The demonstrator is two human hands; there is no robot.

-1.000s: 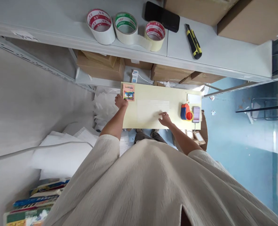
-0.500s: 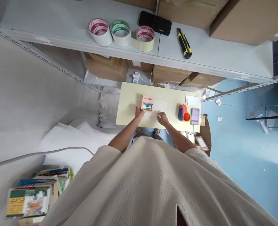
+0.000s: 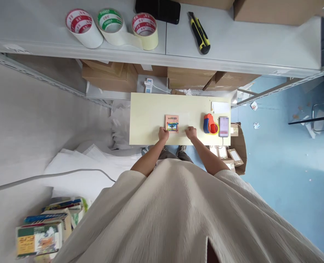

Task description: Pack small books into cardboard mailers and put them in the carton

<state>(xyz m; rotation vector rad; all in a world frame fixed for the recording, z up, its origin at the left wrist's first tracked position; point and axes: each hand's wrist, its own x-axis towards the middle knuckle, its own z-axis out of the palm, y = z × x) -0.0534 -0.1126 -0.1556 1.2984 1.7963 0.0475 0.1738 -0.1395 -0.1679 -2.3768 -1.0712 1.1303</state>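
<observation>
A small pink-covered book with a tree picture lies on the pale yellow table. My left hand grips its lower left corner, thumb on the cover. To the right, my right hand is closed with its fingers curled at the tabletop; whatever is in them is hidden. A faint, see-through sheet seems to lie flat between the book and that hand. Farther right stands a red and blue tape dispenser, apart from both hands.
Beside the dispenser lie a phone with a cable and white paper. The shelf above holds tape rolls and a utility knife. Books are stacked lower left; an open carton sits right of the table.
My view has shifted. The book has slid slightly right and nearer to me, still in my left hand. My right hand's fingers have curled in more, and the clear sheet looks fainter.
</observation>
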